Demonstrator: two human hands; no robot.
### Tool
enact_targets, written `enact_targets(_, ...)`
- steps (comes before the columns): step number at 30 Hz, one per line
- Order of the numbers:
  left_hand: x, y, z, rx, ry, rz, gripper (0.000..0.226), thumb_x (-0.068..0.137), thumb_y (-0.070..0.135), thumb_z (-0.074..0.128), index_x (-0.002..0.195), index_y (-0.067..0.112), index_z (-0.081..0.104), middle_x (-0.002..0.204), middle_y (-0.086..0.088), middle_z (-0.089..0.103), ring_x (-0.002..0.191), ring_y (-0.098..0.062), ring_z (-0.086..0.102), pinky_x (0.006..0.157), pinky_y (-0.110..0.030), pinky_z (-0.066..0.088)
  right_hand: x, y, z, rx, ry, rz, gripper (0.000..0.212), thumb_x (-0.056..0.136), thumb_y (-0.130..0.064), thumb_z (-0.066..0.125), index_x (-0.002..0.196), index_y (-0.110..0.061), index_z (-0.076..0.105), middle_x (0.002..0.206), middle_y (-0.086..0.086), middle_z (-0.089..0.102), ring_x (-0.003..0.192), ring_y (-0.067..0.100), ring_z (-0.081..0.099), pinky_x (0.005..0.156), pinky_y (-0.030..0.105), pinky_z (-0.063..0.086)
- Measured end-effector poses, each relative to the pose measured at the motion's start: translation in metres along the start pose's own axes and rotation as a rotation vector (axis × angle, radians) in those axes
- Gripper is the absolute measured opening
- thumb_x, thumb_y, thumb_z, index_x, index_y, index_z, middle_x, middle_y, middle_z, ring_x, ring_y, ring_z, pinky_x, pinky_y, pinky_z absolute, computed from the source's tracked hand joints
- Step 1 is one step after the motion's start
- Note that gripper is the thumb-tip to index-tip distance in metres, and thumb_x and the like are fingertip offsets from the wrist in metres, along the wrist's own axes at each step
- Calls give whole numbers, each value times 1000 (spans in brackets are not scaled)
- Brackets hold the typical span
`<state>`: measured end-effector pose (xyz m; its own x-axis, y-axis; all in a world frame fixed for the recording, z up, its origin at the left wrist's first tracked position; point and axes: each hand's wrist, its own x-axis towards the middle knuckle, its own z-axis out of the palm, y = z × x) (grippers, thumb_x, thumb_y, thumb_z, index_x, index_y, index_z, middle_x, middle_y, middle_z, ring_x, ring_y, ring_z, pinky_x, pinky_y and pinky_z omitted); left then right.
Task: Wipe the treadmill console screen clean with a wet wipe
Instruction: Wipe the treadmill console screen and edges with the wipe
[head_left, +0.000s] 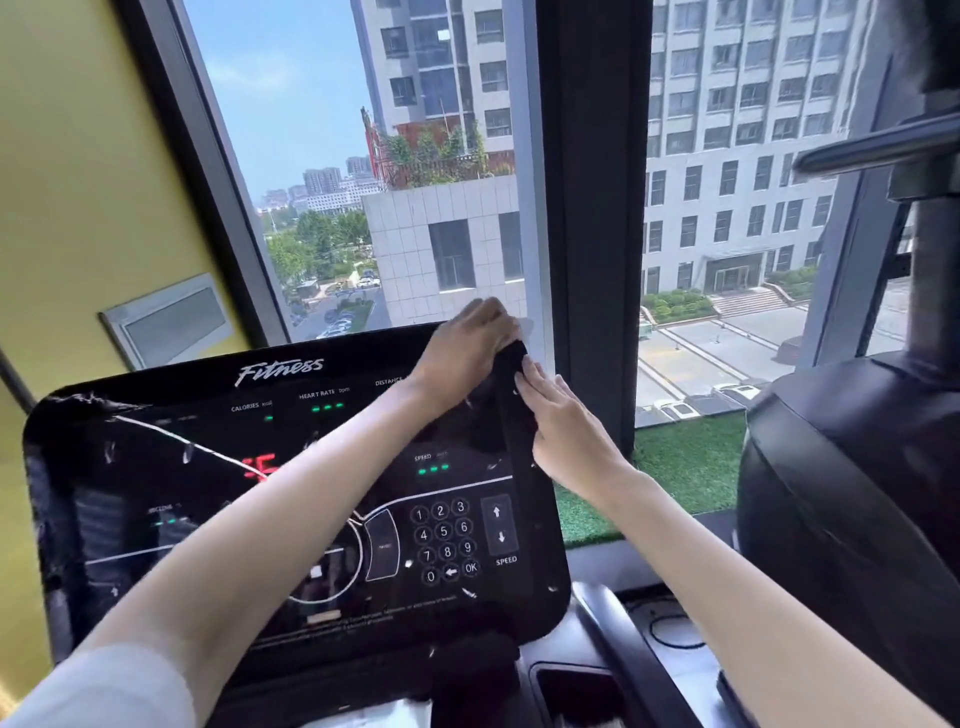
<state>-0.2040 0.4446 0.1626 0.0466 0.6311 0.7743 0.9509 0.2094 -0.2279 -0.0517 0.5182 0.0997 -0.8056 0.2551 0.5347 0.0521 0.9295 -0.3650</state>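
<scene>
While gripping the console screen (291, 499) top corner at one o'clock, left hand (467, 353) clenched, right hand (566, 431) flat; wipe unseen, smudges left.

A dark cloth (511, 395) is draped over the black treadmill console (156, 467) at its upper right corner, beneath both hands' fingertips.
</scene>
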Motion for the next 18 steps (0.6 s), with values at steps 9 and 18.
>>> enact_targets(9, 4, -12, -14, 15, -39, -74, 21, 84, -8, 59, 98, 6, 65, 87, -5, 58, 85, -21, 55, 61, -33, 50, -1, 1, 0, -28, -37, -6, 78, 79, 19, 35, 148, -7, 11, 157, 1, -4, 141, 5, -10, 115, 20, -5)
enact_targets(18, -21, 8, -8, -43, -181, 89, 48, 67, -20, 54, 108, 5, 61, 108, -8, 58, 103, -18, 47, 60, -40, 55, -5, 2, 2, 22, -28, 50, 76, 84, 16, 35, 149, -16, 16, 156, -9, -1, 132, 3, -12, 111, 18, 1)
